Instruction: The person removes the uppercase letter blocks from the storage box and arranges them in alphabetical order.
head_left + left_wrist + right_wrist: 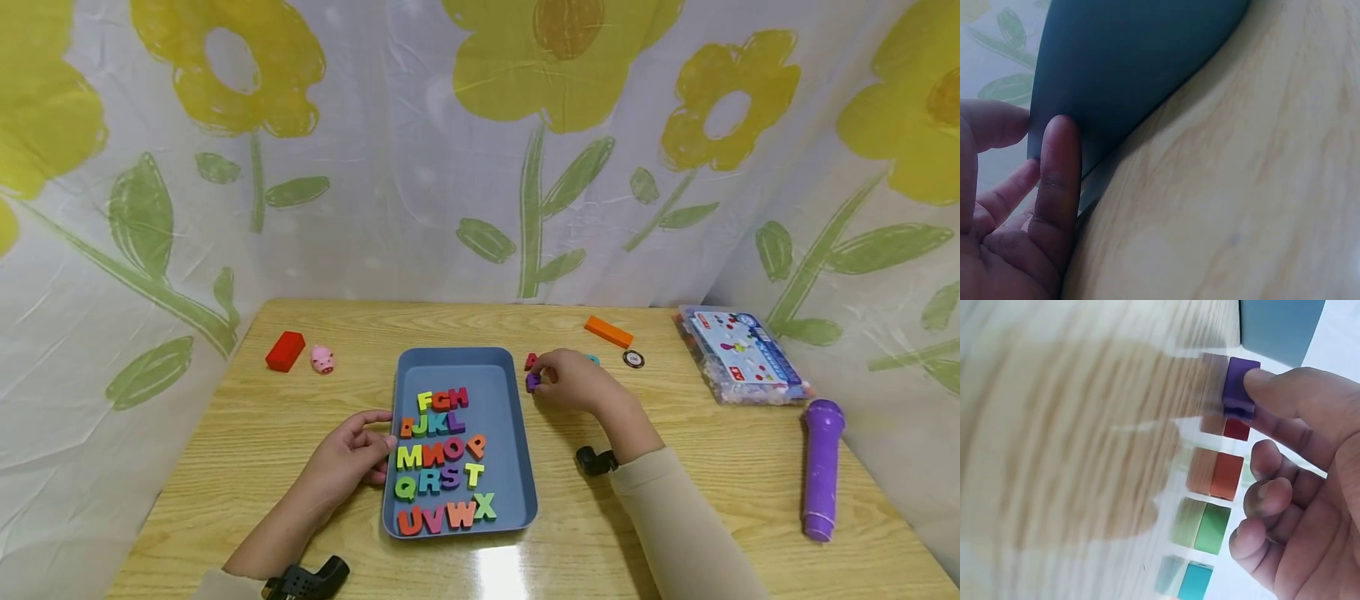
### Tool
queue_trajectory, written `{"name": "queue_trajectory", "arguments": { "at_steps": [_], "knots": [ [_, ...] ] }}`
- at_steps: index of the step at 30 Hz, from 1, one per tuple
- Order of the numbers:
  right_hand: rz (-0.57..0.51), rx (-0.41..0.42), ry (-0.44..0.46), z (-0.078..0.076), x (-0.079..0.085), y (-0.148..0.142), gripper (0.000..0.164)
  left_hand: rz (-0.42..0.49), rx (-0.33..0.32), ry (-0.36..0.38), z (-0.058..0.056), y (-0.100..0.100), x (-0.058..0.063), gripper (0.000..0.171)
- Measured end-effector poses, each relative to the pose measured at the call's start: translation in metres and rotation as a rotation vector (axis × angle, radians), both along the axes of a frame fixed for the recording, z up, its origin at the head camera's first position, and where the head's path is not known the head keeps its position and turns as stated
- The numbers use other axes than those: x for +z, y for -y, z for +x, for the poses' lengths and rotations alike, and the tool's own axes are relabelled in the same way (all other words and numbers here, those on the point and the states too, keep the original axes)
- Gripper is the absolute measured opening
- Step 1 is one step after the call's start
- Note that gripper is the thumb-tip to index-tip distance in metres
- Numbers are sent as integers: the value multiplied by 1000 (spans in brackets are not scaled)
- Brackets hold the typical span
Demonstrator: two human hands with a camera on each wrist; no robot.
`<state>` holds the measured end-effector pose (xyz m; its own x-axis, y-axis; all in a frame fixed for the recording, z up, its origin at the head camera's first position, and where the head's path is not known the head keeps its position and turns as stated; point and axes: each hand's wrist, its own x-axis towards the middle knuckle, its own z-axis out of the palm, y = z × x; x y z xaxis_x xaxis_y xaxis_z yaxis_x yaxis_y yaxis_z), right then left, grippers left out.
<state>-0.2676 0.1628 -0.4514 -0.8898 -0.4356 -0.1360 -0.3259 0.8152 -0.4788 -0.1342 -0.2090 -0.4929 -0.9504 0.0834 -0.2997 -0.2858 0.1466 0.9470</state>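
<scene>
left hand [347, 458]: holds blue tray [502, 417] | right hand [573, 381]: pinches purple letter [532, 382]

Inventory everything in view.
rectangular plastic tray: 1, blue-grey, centre
block letters: 19, multicoloured, in tray
loose letters: 5+, mixed, right of tray
rectangular block: 1, red, left
pig figurine: 1, pink, left
long block: 1, orange, right
round chip: 1, black/white, right
plastic box: 1, clear, right
microphone: 1, purple, right
table: 1, tan, underneath
flowered backdrop: 1, white/yellow, behind
wrist devices: 2, black, wrists
sleeves: 2, beige, forearms
left hand: 1, at tray rim
right hand: 1, pinching purple letter
</scene>
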Motion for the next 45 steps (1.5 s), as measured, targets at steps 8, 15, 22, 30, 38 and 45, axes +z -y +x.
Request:
{"name": "queue_trajectory", "arguments": {
  "at_steps": [8, 15, 22, 30, 38, 45],
  "knots": [
    [-68, 18, 0, -1, 19, -2, 26, -6, 9, 5, -1, 1, 0, 50],
    [-110, 51, -37, -8, 55, 25, 33, 0, -2, -1, 0, 3, -3, 52],
    [-83, 192, -84, -6, 67, 89, 31, 14, 3, -4, -1, 1, -1, 52],
    [61, 348, 13, 1, 48, 149, 31, 33, -19, -29, -2, 0, -2, 52],
    [183, 341, 49, 3, 28, 167, 25, 35, -20, -29, -2, 1, -2, 52],
    [220, 324, 31, 4, 21, 171, 19, 27, -15, -24, 0, 3, 0, 52]
  ]
}}
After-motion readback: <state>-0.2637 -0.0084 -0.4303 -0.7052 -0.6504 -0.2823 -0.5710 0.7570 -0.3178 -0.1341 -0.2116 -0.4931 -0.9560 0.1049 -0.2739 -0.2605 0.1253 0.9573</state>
